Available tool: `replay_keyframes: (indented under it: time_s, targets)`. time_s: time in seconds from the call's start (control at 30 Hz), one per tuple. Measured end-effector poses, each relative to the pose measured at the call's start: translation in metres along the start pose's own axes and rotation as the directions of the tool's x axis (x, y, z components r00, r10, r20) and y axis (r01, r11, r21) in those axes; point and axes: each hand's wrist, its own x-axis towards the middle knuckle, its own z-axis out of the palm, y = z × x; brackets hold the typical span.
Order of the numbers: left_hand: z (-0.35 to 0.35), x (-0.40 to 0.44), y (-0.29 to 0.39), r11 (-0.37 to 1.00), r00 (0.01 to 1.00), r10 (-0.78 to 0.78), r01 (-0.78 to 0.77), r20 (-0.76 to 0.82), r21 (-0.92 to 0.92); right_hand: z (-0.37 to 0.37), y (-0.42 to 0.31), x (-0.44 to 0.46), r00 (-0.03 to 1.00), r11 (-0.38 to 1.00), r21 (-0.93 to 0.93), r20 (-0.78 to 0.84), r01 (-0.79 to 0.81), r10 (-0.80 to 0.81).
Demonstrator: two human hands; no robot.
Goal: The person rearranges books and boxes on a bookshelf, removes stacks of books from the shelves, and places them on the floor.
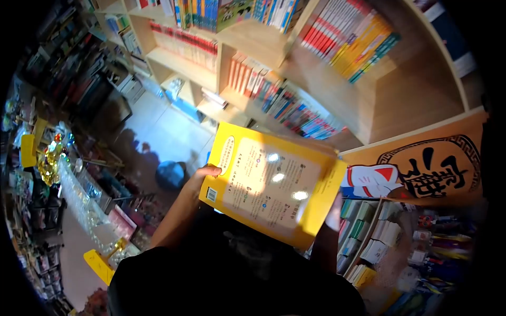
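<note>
A yellow book [274, 184] is held up in front of me, its back cover toward the camera. A barcode sits near its lower left corner, and bright glare spots lie on the pale printed panel. My left hand [203, 178] grips the book's left edge, the thumb on the cover and the other fingers hidden behind. At the right edge, my right hand [334, 213] is closed on the book near the lower corner; most of its fingers are out of sight.
A wooden bookshelf [182, 59] full of books rises ahead. An orange banner [432, 174] with black characters hangs at the right, above stacked books [374, 237]. Shiny ornaments [55, 155] and yellow tags [99, 265] stand at the left. A round blue object [170, 174] is near the floor.
</note>
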Motion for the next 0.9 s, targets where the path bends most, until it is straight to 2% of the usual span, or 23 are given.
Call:
replay_keyframes:
  time_s: [0.03,0.07,0.13,0.2,0.33,0.4,0.43,0.5,0.53,0.6,0.63,0.67,0.73,0.8,0.87,0.9]
  targets:
    - [-0.016,-0.008,0.001,0.997,0.998,-0.048,0.050,-0.031,0.062,-0.006,0.028,-0.002,0.999,0.998,0.035,0.017,-0.050,0.050]
    - [-0.029,-0.015,0.000,0.988,0.993,-0.097,0.103,-0.061,0.118,-0.015,0.053,-0.005,0.988,0.987,-0.055,-0.026,-0.152,0.151]
    - [-0.032,-0.023,-0.001,0.987,0.988,-0.096,0.110,-0.118,0.118,-0.005,0.073,-0.013,0.971,0.973,0.013,-0.055,-0.232,0.233]
    - [-0.033,-0.028,0.001,0.973,0.992,-0.092,0.108,-0.084,0.203,0.001,0.090,-0.021,0.948,0.950,0.078,-0.084,-0.302,0.308]
    - [-0.032,-0.041,-0.011,0.982,0.990,-0.106,0.119,-0.091,0.146,-0.003,0.113,-0.037,0.912,0.915,0.148,-0.116,-0.375,0.393]
    - [-0.040,-0.044,-0.019,0.981,0.983,-0.166,0.173,-0.079,0.089,-0.014,0.111,-0.049,0.837,0.787,0.322,0.036,-0.526,0.545]
    - [-0.041,-0.044,-0.022,0.983,0.978,-0.179,0.184,-0.105,0.031,-0.025,0.119,-0.051,0.830,0.777,0.331,0.038,-0.535,0.556]
    - [-0.039,-0.046,-0.031,0.985,0.974,-0.173,0.171,-0.147,-0.025,-0.046,0.135,-0.048,0.840,0.842,0.020,0.086,-0.539,0.536]
    - [-0.040,-0.046,-0.036,0.985,0.971,-0.171,0.168,-0.168,-0.034,-0.050,0.135,-0.047,0.829,0.831,0.020,0.099,-0.555,0.551]
    - [-0.042,-0.045,-0.045,0.996,0.983,-0.053,0.065,-0.177,0.060,-0.057,0.134,-0.040,0.851,0.858,0.039,0.152,-0.512,0.502]
    - [-0.041,-0.046,-0.046,0.990,0.989,-0.044,0.062,-0.143,0.127,-0.064,0.135,-0.035,0.832,0.847,0.013,0.195,-0.532,0.520]
    - [-0.043,-0.047,-0.049,0.992,0.986,-0.038,0.057,-0.162,0.113,-0.070,0.140,-0.034,0.818,0.836,0.003,0.207,-0.549,0.536]
    - [-0.046,-0.048,-0.056,0.959,0.985,0.058,-0.010,-0.162,0.283,-0.079,0.154,-0.033,0.818,0.807,0.143,0.155,-0.574,0.554]
    - [-0.051,-0.051,-0.066,0.955,0.977,0.064,0.000,-0.205,0.296,-0.089,0.168,-0.028,0.808,0.795,0.148,0.144,-0.588,0.571]
    - [-0.070,-0.051,-0.082,0.942,0.963,0.041,0.051,-0.266,0.331,-0.100,0.185,-0.022,0.775,0.785,0.041,0.201,-0.618,0.599]
    - [-0.087,-0.048,-0.096,0.956,0.968,0.018,0.057,-0.250,0.289,-0.105,0.192,-0.020,0.765,0.774,0.037,0.189,-0.633,0.616]
